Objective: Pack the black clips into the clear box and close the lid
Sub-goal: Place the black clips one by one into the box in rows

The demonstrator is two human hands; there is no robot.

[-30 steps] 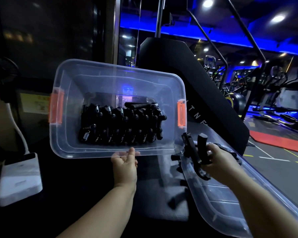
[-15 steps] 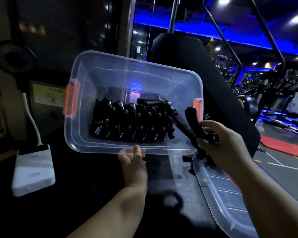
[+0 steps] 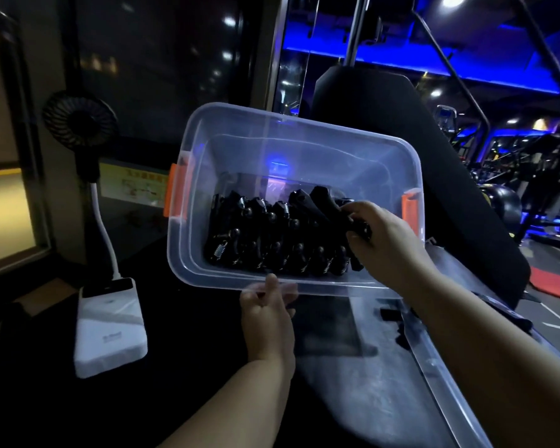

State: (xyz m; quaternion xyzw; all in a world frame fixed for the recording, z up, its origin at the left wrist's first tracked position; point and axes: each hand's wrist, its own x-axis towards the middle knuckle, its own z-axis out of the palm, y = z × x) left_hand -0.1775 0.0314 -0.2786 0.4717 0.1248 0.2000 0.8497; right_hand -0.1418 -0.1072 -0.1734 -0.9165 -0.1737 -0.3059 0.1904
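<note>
Blue-lit gym (image 3: 527, 147), dark tabletop (image 3: 191, 367); left hand (image 3: 269, 318) clamped on clear box (image 3: 304, 126), right hand (image 3: 387, 244) tight around black clip (image 3: 328, 201).

In my left hand (image 3: 269, 318), the clear rectangular plastic box (image 3: 298, 124) with orange end latches (image 3: 172, 190) is held by its near rim, tilted so its open mouth faces me. Black spring clips (image 3: 272, 247) sit packed in a tight row along its lower side. My right hand (image 3: 388, 240) grips one more black clip (image 3: 328, 202) inside, over the row's right end. The clear plastic lid (image 3: 440, 367) lies off, lower right.
</note>
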